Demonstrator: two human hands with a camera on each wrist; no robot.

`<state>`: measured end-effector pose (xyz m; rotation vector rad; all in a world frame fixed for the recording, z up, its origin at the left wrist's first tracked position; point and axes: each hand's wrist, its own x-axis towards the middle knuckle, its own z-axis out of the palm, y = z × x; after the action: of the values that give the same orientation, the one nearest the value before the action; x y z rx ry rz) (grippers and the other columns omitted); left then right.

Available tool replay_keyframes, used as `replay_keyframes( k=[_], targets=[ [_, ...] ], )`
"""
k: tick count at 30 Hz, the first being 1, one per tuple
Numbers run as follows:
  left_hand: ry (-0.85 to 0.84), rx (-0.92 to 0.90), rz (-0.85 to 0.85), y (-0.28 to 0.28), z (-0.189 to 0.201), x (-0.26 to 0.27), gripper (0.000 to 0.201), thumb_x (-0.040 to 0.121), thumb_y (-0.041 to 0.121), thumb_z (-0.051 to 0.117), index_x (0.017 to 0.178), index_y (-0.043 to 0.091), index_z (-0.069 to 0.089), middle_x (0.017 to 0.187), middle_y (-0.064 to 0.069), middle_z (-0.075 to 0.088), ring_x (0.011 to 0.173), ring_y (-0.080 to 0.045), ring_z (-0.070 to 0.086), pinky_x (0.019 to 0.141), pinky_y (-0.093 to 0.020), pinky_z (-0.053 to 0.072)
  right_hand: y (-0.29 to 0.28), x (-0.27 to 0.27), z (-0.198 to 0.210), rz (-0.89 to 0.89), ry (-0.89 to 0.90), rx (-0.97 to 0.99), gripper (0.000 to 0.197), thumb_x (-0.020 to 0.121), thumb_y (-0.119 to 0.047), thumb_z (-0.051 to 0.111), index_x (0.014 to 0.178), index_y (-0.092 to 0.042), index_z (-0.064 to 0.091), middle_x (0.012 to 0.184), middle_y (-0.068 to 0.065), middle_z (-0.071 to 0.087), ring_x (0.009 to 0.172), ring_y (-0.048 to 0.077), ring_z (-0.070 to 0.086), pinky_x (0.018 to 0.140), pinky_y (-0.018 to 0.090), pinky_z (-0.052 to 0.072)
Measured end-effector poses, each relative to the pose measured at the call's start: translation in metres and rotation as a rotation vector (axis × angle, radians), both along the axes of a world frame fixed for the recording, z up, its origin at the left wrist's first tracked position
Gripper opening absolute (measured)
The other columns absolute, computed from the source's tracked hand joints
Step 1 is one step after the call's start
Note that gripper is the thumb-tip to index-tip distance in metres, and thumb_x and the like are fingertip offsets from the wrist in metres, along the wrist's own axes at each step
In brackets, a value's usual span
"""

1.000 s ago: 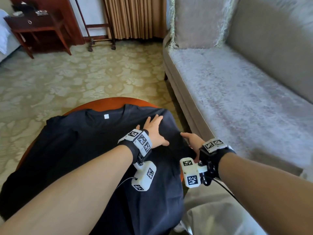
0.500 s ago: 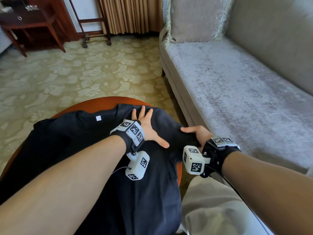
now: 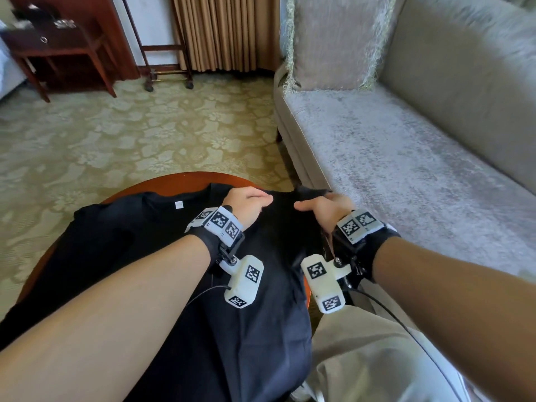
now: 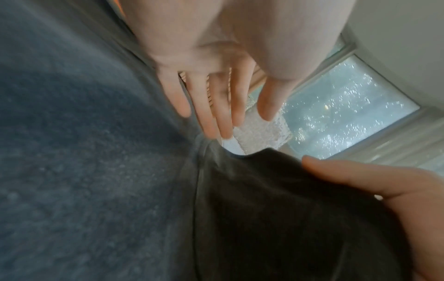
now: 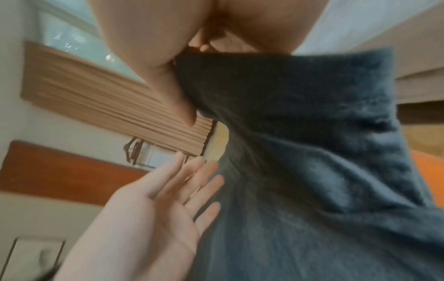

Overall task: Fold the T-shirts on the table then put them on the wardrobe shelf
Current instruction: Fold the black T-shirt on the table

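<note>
A black T-shirt [image 3: 162,256] is spread over the round wooden desk [image 3: 179,181], with its collar toward the far edge and its lower part hanging off the near edge. The right sleeve and shoulder of the garment are lifted off the desk at the side nearest the sofa [image 3: 406,158].

The right hand [image 3: 324,210] is seen gripping that raised fabric: in the right wrist view the cloth is pinched between the thumb and the curled fingers [image 5: 204,47], and the shirt hangs down from this grip in folds. The grip is therefore closed on the T-shirt's sleeve edge.

The left hand [image 3: 246,204] is placed just beside the right, over the shirt's shoulder next to the collar. Its fingers [image 4: 211,106] are shown straight and slightly spread in both wrist views, holding nothing; the fingertips lie against or just at the lifted fold, though contact cannot be confirmed because of blur.

A cushion [image 3: 330,42] is propped at the sofa's far end, and a patterned carpet [image 3: 130,134] covers the floor.
</note>
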<state>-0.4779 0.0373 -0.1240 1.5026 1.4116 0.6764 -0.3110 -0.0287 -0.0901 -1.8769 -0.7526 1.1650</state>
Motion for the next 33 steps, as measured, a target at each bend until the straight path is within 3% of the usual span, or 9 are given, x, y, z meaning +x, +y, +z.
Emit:
replay_keyframes(
  k=[2,5,10,13,15,18,21,26,33],
  targets=[
    [-0.129,-0.19,0.015,-0.006,0.008,-0.002,0.038,0.096,0.041,0.058,0.111,0.008,0.069,0.096,-0.005,0.075,0.08,-0.019,0.07,0.063,-0.025,0.048,-0.002,-0.016,0.011,0.104,-0.16,0.042,0.026,0.071,-0.022,0.08,0.091,-0.027,0.065,0.075,-0.003,0.064,0.065,0.011,0.06,0.05,0.019,0.048],
    [-0.315,-0.441,0.016,-0.011,0.016,-0.012,0.06,0.095,0.059,0.045,0.111,0.005,0.064,0.096,-0.013,0.073,0.077,-0.025,0.07,0.061,-0.032,0.053,0.003,-0.041,0.015,0.241,-0.304,0.056,0.044,0.06,-0.018,0.082,0.102,-0.023,0.069,0.086,0.001,0.071,0.075,0.018,0.068,0.064,0.03,0.058],
    [-0.509,-0.618,0.117,-0.007,0.016,-0.04,0.084,0.071,0.075,0.063,0.128,0.013,0.057,0.115,-0.013,0.062,0.095,-0.029,0.064,0.06,-0.037,0.056,-0.002,-0.08,0.022,0.614,-0.108,-0.083,0.072,0.076,-0.001,0.076,0.137,-0.013,0.04,0.067,0.013,0.059,0.05,0.022,0.058,0.047,0.032,0.052],
    [-0.362,-0.584,0.159,-0.007,0.007,-0.053,0.084,0.045,0.058,0.087,0.121,0.028,0.066,0.139,-0.012,0.052,0.123,-0.036,0.053,0.068,-0.044,0.059,-0.001,-0.092,0.016,0.631,-0.043,-0.139,0.086,0.081,0.0,0.07,0.15,-0.01,0.02,0.069,0.016,0.058,0.053,0.025,0.055,0.055,0.037,0.051],
    [-0.224,-0.473,0.201,-0.01,0.0,-0.059,0.069,0.051,0.035,0.092,0.112,0.012,0.069,0.118,-0.016,0.063,0.104,-0.029,0.063,0.073,-0.04,0.06,0.002,-0.091,0.012,0.574,-0.268,-0.109,0.071,0.077,-0.012,0.073,0.14,-0.012,0.039,0.078,0.014,0.063,0.058,0.025,0.057,0.053,0.031,0.048],
    [-0.072,-0.366,0.261,-0.008,-0.01,-0.064,0.073,0.06,0.004,0.089,0.123,0.001,0.052,0.099,-0.011,0.06,0.091,-0.023,0.062,0.078,-0.037,0.059,-0.002,-0.083,0.01,0.635,-0.719,-0.165,0.044,0.071,-0.029,0.075,0.112,-0.017,0.066,0.101,0.007,0.067,0.088,0.025,0.064,0.079,0.033,0.057],
    [0.263,-0.233,0.171,-0.009,-0.011,-0.063,0.11,0.052,0.016,0.094,0.142,0.015,0.031,0.121,-0.01,0.055,0.109,-0.03,0.06,0.094,-0.045,0.052,-0.011,-0.078,-0.001,0.738,-0.816,-0.291,0.037,0.072,-0.027,0.079,0.106,-0.017,0.07,0.103,0.008,0.07,0.093,0.026,0.067,0.084,0.035,0.057],
    [0.693,-0.031,-0.056,-0.027,-0.008,-0.064,0.093,0.055,0.038,0.091,0.133,0.029,0.041,0.138,-0.004,0.032,0.132,-0.028,0.034,0.106,-0.046,0.037,-0.019,-0.075,-0.019,0.773,-0.857,-0.328,0.041,0.067,-0.032,0.085,0.104,-0.024,0.069,0.102,0.001,0.067,0.096,0.021,0.064,0.077,0.025,0.05],
    [0.503,-0.086,0.254,-0.008,0.007,-0.133,0.066,0.075,0.043,0.079,0.13,0.018,0.051,0.139,-0.009,0.042,0.122,-0.031,0.049,0.102,-0.043,0.045,0.019,-0.07,-0.009,0.307,-0.632,-0.241,0.033,0.061,-0.036,0.068,0.088,-0.017,0.069,0.082,0.007,0.069,0.075,0.026,0.065,0.07,0.029,0.053]
  ],
)
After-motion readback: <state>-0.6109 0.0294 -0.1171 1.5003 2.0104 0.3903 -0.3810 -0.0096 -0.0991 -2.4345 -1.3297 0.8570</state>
